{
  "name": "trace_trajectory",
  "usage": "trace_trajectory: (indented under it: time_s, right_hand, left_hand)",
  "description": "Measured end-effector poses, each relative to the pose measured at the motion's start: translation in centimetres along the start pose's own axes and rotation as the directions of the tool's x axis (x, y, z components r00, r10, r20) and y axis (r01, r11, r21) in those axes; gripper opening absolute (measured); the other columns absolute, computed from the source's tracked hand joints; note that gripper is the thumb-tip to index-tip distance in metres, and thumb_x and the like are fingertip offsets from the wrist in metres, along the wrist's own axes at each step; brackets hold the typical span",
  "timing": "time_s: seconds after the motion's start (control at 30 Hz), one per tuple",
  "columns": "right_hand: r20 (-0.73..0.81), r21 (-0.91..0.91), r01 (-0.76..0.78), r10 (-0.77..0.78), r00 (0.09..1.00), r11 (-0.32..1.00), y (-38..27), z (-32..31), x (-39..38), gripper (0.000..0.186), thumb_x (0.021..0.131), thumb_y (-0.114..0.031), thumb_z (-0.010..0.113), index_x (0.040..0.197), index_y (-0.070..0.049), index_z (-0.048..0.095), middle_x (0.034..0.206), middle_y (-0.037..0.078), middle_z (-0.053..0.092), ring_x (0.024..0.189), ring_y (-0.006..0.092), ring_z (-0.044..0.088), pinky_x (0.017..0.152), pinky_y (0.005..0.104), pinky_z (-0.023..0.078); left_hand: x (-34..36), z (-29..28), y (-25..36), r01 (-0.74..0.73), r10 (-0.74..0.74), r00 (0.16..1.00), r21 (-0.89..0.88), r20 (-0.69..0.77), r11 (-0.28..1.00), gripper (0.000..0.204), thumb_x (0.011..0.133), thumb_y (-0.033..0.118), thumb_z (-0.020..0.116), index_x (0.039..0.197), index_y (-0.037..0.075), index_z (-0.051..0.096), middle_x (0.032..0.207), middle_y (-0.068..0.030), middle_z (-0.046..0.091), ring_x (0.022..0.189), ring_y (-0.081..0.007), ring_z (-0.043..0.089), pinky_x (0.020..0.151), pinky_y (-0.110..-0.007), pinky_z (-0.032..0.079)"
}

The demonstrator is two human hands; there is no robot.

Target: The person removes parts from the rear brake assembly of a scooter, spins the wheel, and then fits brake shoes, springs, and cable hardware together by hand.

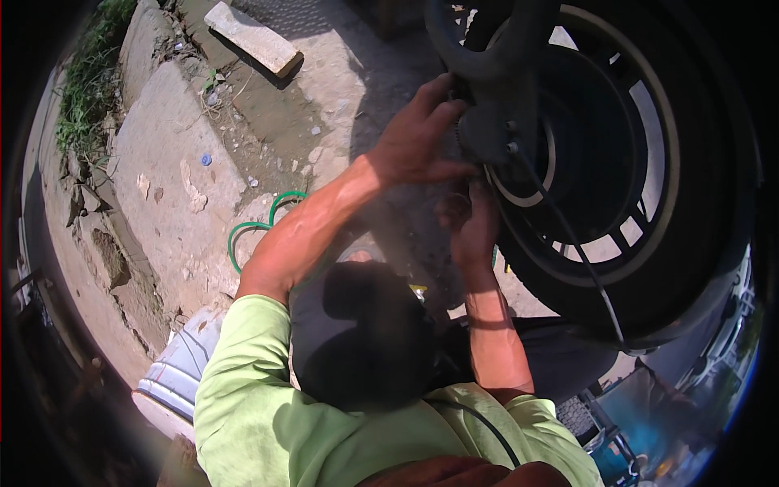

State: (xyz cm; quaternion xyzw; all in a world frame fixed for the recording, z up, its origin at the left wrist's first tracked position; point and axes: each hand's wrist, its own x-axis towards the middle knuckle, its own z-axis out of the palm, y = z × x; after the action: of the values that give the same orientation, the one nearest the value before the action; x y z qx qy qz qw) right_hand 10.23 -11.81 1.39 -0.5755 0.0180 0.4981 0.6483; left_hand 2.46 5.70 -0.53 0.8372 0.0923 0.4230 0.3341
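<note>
A wheel with a black tyre [706, 154] and pale-edged spoked rim [669, 162] stands upright at the right. Against its near side sits a dark metal bracket [491, 130] with bolts, below a thick curved metal tube [466, 61]. My left hand [414, 138] is on the bracket's left edge, fingers above and thumb below. Lower down, in shadow beside the tyre, is my right hand [475, 223], its fingers curled in a pinch. Whatever lies between them is too dark to make out. From the bracket a thin cable [578, 243] runs down across the wheel.
A pale wooden block [253, 36] lies on the ground at the far left. Left of my forearm loops a green hose [234, 243] beside a concrete slab [174, 154]. A white bucket [182, 361] is at my left side. My dark-clothed knee [365, 349] is between my arms.
</note>
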Motion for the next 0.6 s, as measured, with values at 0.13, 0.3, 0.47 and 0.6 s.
trace_trajectory:
  time_s: [0.13,0.3,0.47,0.6]
  right_hand:
    - [0.01,-0.183,0.154,-0.155,0.988,0.971,0.3,-0.3,0.6,0.03,0.106,-0.042,0.048,0.103,-0.014,0.06,0.078,-0.002,0.059,0.059,0.0119,0.053,0.052,0.027,0.04]
    - [-0.026,0.126,-0.166,0.171,0.985,0.978,0.2,0.3,0.4,0.03,0.106,-0.04,0.048,0.105,-0.013,0.061,0.076,-0.002,0.058,0.059,0.013,0.053,0.053,0.0281,0.042]
    - [-0.025,0.178,-0.109,0.115,0.993,0.978,0.4,-0.6,1.6,0.027,0.106,-0.039,0.048,0.106,-0.015,0.061,0.076,-0.003,0.058,0.061,0.0134,0.055,0.053,0.028,0.042]
    - [0.019,0.164,-0.196,0.196,0.981,0.967,0.3,0.2,0.2,0.027,0.106,-0.039,0.048,0.104,-0.015,0.061,0.074,-0.004,0.056,0.062,0.013,0.055,0.053,0.0274,0.042]
  left_hand:
    - [0.0,0.0,0.4,0.042,-0.042,0.999,0.01,0.023,0.999,0.091,0.065,0.044,0.091,0.133,-0.001,0.05,0.147,-0.0323,0.035,0.133,-0.0497,0.042,0.108,-0.05,0.044]
    - [-0.3,0.0,-0.1,0.054,-0.054,0.998,0.023,0.032,0.998,0.09,0.066,0.044,0.09,0.133,-0.001,0.05,0.148,-0.0323,0.034,0.133,-0.0499,0.042,0.108,-0.05,0.044]
    - [0.1,-0.1,0.3,0.044,-0.045,0.998,0.022,0.037,0.999,0.09,0.067,0.044,0.09,0.134,-0.001,0.049,0.15,-0.032,0.033,0.134,-0.0502,0.041,0.108,-0.049,0.044]
    - [-0.1,-0.1,0.2,0.058,-0.058,0.998,0.014,0.04,0.998,0.09,0.067,0.045,0.09,0.134,-0.001,0.05,0.15,-0.0319,0.033,0.135,-0.0498,0.04,0.109,-0.05,0.043]
